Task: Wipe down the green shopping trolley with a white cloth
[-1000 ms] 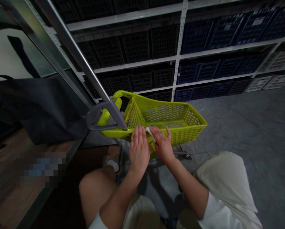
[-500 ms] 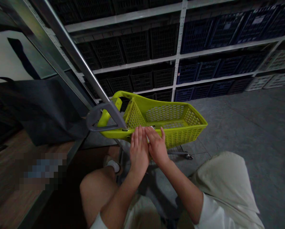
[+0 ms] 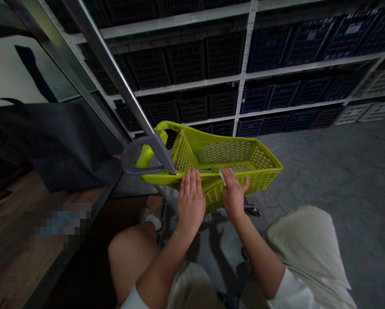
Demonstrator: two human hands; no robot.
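The right hand (image 3: 233, 193) is lying palm-down on the near rim of the lime-green basket (image 3: 226, 152), its fingers closing over a small white scrap (image 3: 222, 177) and pinning it to the plastic. The left hand (image 3: 190, 199) is resting flat just beside it, open, fingers together, gripping nothing.

Judging by the castor (image 3: 253, 210) underneath, the basket is sitting on a wheeled frame, so a hard sideways push is likely to roll it away. The scrap could also be slipping through the mesh, since only the fingertips are trapping it.

Both forearms are reaching forward over the bent knees, wrists nearly straight. A steel handle post (image 3: 115, 77) is rising to the left, and crate-filled shelving (image 3: 186, 64) is standing behind.
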